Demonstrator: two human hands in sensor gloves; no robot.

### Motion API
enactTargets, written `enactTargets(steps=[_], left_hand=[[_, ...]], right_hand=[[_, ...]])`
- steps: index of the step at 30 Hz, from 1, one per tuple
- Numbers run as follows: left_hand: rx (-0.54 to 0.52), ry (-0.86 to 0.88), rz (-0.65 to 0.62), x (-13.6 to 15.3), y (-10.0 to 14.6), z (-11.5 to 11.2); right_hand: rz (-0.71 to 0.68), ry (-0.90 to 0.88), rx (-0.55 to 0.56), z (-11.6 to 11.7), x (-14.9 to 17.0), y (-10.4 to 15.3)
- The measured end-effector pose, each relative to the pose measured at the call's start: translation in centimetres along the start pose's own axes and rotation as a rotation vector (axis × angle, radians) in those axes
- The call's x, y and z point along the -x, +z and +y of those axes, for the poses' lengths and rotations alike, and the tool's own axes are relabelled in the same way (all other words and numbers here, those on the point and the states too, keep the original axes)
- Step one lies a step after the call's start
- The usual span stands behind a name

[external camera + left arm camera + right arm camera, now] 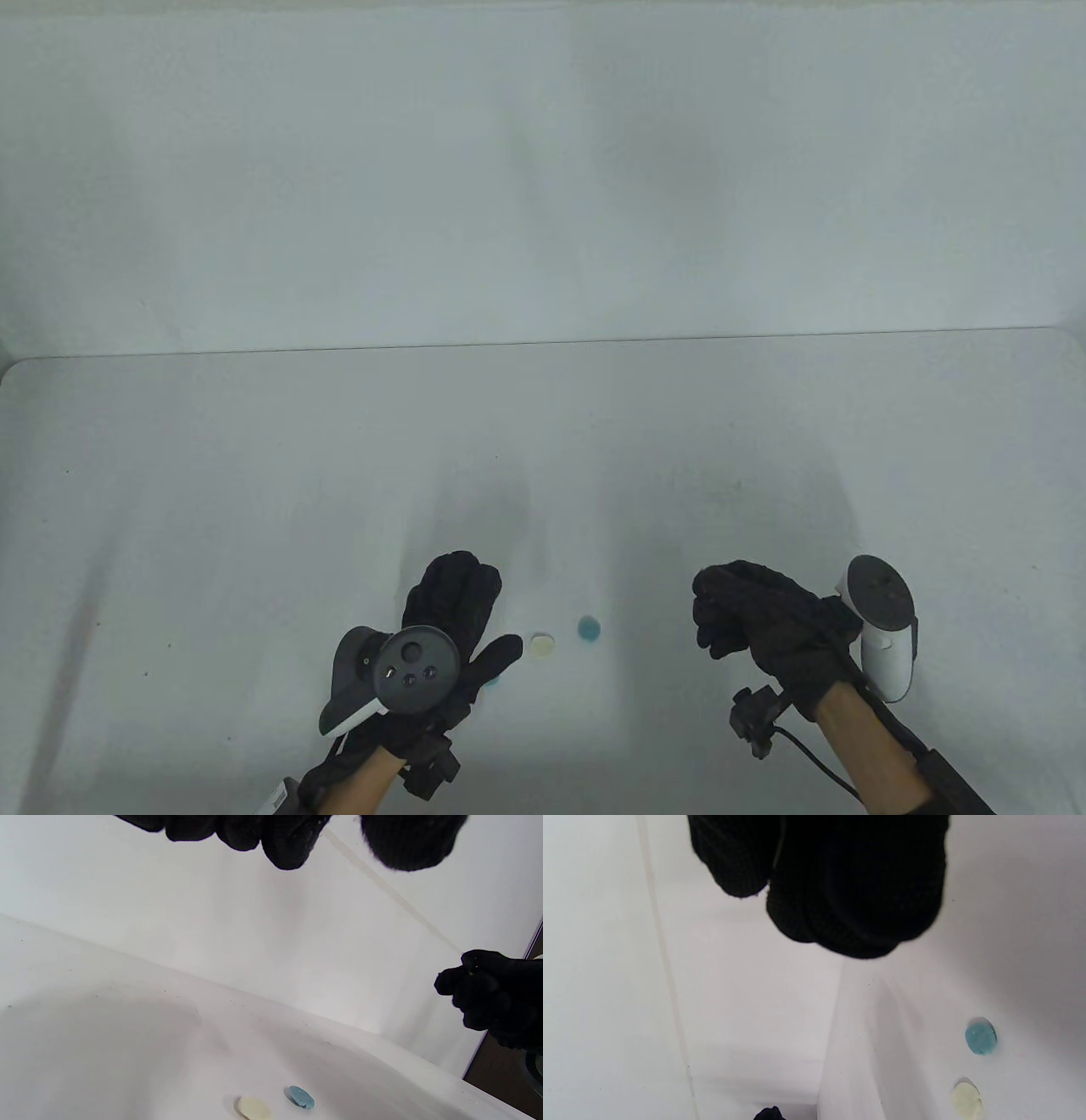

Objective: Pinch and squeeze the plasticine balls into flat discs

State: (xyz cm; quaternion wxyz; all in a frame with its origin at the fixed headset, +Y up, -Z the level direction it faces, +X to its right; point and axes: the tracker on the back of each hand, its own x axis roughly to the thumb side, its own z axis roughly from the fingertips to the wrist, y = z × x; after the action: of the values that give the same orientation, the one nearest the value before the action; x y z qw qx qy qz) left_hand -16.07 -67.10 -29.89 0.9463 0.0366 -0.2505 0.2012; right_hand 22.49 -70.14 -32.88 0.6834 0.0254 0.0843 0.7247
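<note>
Plasticine discs, one cream and one blue, lie flat on the white table between the hands. Left hand hovers palm-down, fingers extended and spread, gripping nothing. Right hand is raised, fingers curled inward; contents cannot be told.

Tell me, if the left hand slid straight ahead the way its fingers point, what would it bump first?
Probably nothing on the table: the left hand points toward the far wall, and the cream disc and blue disc lie off to its right.

Probably a lab or test bench: a bare white table against a plain white wall.
</note>
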Motion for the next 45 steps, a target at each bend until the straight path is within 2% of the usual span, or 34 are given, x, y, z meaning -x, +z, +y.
enactTargets(steps=[4,8,14,19,22,24,26,36,41,45], left_hand=[[0.0,0.0,0.003,0.0,0.0,0.0],[0.005,0.0,0.004,0.0,0.0,0.0],[0.006,-0.003,0.005,0.0,0.0,0.0],[0.008,-0.003,0.005,0.0,0.0,0.0],[0.0,-0.004,0.001,-0.1,0.0,0.1],[0.0,-0.002,0.003,-0.1,0.0,0.1],[0.0,-0.004,0.003,-0.1,0.0,0.1],[0.0,-0.003,0.008,0.0,0.0,0.1],[-0.006,-0.001,0.002,-0.1,0.0,0.2],[-0.008,-0.001,-0.004,-0.1,0.0,0.3]], right_hand=[[0.03,-0.149,-0.126,-0.1,0.8,-0.2],[0.034,-0.123,-0.102,-0.1,1.0,-0.3],[0.022,-0.05,0.016,-0.3,0.3,-0.1],[0.002,-0.016,0.053,-0.3,-0.1,0.1],[0.007,-0.044,0.019,-0.2,0.2,0.1],[0.018,-0.123,-0.087,-0.1,0.7,-0.1],[0.023,-0.141,-0.125,0.1,0.9,-0.2],[0.049,0.019,-0.065,0.3,0.4,-0.1],[0.049,0.025,-0.002,0.2,0.2,0.0],[0.026,0.027,0.001,0.3,0.1,0.0]])
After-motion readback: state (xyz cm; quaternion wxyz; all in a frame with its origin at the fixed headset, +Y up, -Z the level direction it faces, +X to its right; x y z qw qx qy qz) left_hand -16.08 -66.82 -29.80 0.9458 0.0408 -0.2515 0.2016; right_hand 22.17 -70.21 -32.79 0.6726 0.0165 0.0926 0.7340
